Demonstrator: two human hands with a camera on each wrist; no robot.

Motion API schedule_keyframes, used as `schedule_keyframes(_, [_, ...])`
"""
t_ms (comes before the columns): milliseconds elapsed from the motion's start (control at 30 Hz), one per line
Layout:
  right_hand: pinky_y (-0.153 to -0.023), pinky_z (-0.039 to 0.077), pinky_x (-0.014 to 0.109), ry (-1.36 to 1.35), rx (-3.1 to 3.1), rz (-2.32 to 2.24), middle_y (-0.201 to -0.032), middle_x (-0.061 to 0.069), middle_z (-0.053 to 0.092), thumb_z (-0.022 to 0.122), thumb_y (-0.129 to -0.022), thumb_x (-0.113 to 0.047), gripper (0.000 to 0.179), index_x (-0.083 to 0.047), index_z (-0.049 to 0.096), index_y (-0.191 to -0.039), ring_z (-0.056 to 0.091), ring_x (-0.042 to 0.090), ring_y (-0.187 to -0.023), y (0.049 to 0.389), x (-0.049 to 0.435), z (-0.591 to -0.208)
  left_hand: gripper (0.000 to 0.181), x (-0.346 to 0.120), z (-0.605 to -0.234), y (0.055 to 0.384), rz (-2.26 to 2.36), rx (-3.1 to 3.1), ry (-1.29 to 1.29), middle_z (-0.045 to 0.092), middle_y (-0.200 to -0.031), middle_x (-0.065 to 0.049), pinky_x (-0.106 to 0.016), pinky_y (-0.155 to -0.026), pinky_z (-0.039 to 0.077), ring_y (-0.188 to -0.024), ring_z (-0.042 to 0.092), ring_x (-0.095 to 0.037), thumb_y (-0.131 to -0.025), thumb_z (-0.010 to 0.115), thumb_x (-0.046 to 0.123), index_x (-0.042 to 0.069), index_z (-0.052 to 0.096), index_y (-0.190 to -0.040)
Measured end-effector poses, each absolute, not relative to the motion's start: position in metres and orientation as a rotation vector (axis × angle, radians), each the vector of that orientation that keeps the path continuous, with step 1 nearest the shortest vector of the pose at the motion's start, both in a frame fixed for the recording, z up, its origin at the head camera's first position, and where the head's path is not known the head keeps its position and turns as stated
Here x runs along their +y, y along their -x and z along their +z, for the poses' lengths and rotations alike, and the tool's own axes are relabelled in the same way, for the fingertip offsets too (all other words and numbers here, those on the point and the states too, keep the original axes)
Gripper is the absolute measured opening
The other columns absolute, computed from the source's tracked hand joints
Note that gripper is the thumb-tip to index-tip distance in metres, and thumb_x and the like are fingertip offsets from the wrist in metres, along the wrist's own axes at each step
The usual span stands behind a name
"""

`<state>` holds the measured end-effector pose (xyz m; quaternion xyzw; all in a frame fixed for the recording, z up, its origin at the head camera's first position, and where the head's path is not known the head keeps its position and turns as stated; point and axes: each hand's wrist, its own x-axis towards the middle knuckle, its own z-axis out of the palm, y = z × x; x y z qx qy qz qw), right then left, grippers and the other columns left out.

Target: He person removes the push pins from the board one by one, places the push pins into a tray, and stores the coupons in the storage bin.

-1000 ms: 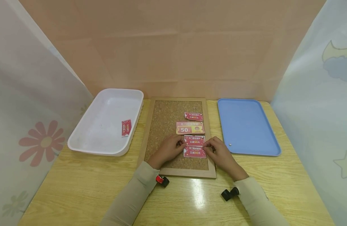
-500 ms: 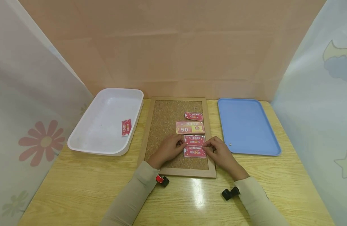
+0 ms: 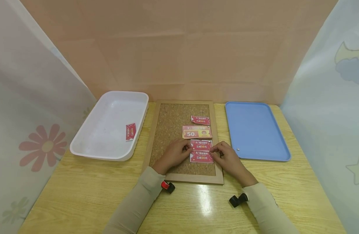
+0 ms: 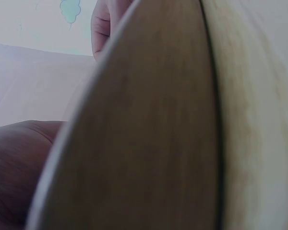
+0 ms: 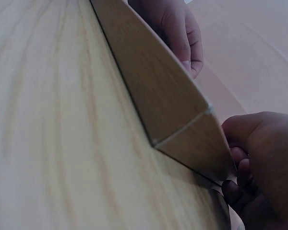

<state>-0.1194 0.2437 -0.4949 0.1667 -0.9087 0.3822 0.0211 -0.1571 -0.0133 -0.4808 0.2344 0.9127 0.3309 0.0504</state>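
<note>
In the head view, my left hand [image 3: 176,152] is on the framed corkboard [image 3: 170,126], its curled thumb and forefinger at the left edges of two small red coupons, where they meet. My right hand [image 3: 226,158] pinches at the upper right corner of the lowest coupon [image 3: 201,157]; a thumbtack there is mostly covered by the fingertips. Just above lies another red coupon [image 3: 200,145], with a tack at its upper right. Higher up are a larger red and yellow coupon [image 3: 194,132] and a small curled coupon [image 3: 200,120], each tacked at the right.
To the left stands a white plastic tray [image 3: 109,123] with one red coupon [image 3: 130,132] inside. A blue tray [image 3: 256,130] lies to the right, a single silver thumbtack [image 3: 238,149] near its lower left corner. Both wrist views are largely filled by the board's wooden frame [image 5: 149,72].
</note>
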Motion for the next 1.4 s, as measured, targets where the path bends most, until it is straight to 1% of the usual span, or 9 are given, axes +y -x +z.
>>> schedule_keyframes(433, [-0.063,0.041,0.028,-0.539,-2.795,1.193,-0.09,-0.007,0.05,0.064,-0.096,-0.022,0.006,-0.021,0.067,-0.101,0.045,0.013,-0.074,0.1191,0.2433,-0.495,0.011,-0.0135,-0.4801,0.1559,1.0,2.774,-0.708,0.056,-0.085,0.011,-0.03,-0.074,0.042,-0.078,0.051,-0.008,-0.096,0.062,0.03,0.022,0.064,-0.089])
schedule_keyframes(733, [-0.064,0.042,0.028,-0.547,-2.787,1.188,-0.09,-0.007,0.049,0.063,-0.096,-0.024,0.006,-0.021,0.067,-0.101,0.045,0.012,-0.074,0.1196,0.2443,-0.4965,0.012,-0.0139,-0.4813,0.1562,1.023,2.772,-0.712,0.056,-0.084,0.011,-0.03,-0.072,0.042,-0.076,0.051,-0.008,-0.095,0.062,0.031,0.022,0.063,-0.087])
schedule_keyframes(1167, [-0.063,0.04,0.028,-0.549,-2.787,1.183,-0.089,-0.007,0.049,0.065,-0.095,-0.023,0.005,-0.022,0.066,-0.1,0.044,0.013,-0.073,0.1201,0.2438,-0.4977,0.012,-0.0141,-0.4825,0.1566,1.01,2.785,-0.717,0.056,-0.085,0.012,-0.033,-0.079,0.04,-0.078,0.051,-0.008,-0.096,0.062,0.031,0.023,0.063,-0.087])
schedule_keyframes(1400, [-0.063,0.04,0.027,-0.57,-2.76,1.184,-0.089,-0.008,0.049,0.064,-0.095,-0.025,0.004,-0.022,0.066,-0.098,0.044,0.012,-0.073,0.1203,0.245,-0.4992,0.011,-0.0136,-0.4817,0.1568,0.985,2.795,-0.713,0.056,-0.085,0.011,-0.031,-0.075,0.042,-0.079,0.051,-0.008,-0.095,0.062,0.03,0.022,0.063,-0.088])
